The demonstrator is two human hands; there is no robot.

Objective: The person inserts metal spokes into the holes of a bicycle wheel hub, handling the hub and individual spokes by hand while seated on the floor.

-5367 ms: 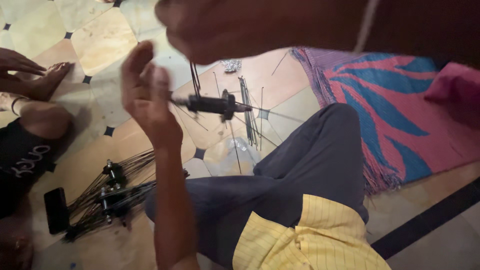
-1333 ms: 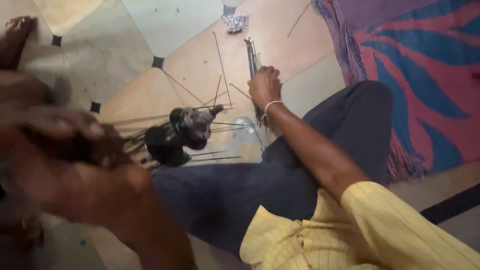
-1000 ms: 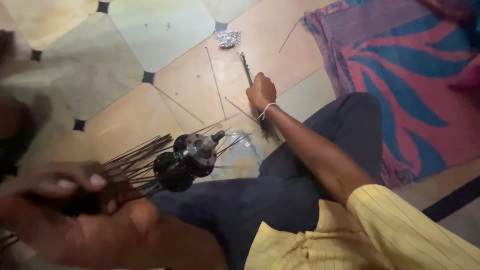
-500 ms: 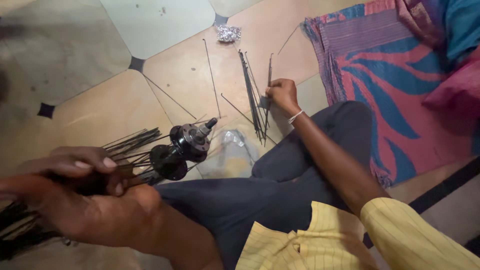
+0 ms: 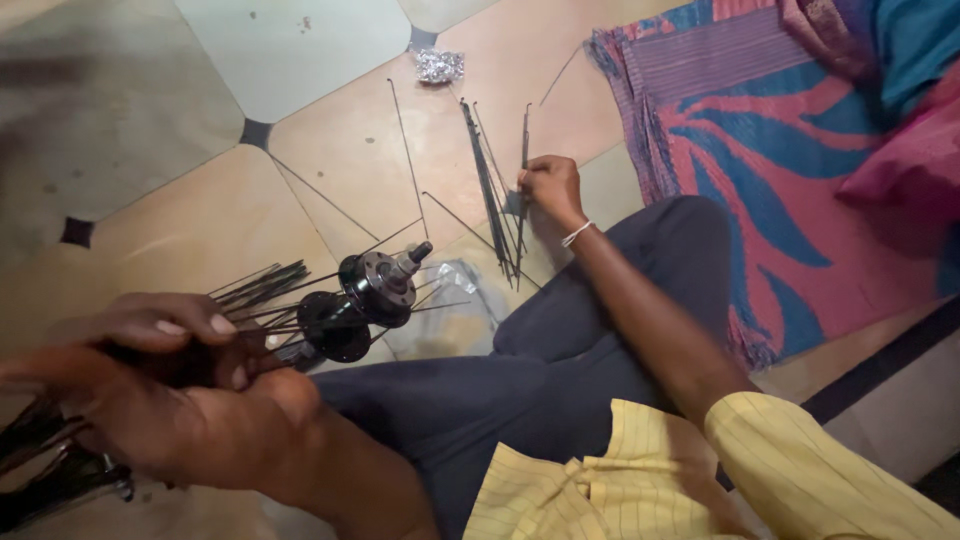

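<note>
We sit on a tiled floor [image 5: 300,60] beside a striped mat [image 5: 780,180]. Our left hand [image 5: 150,370] closes its fingers around spokes laced into a black wheel hub [image 5: 360,300]; our right hand [image 5: 550,185] pinches loose spokes [image 5: 495,200] lying on the floor.

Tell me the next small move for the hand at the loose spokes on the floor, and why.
Probably close the right hand on a single spoke from the loose spokes and lift it toward the hub. That hand already rests at the top of the pile, while the left hand holds the hub by spokes already fitted in its flanges.
</note>
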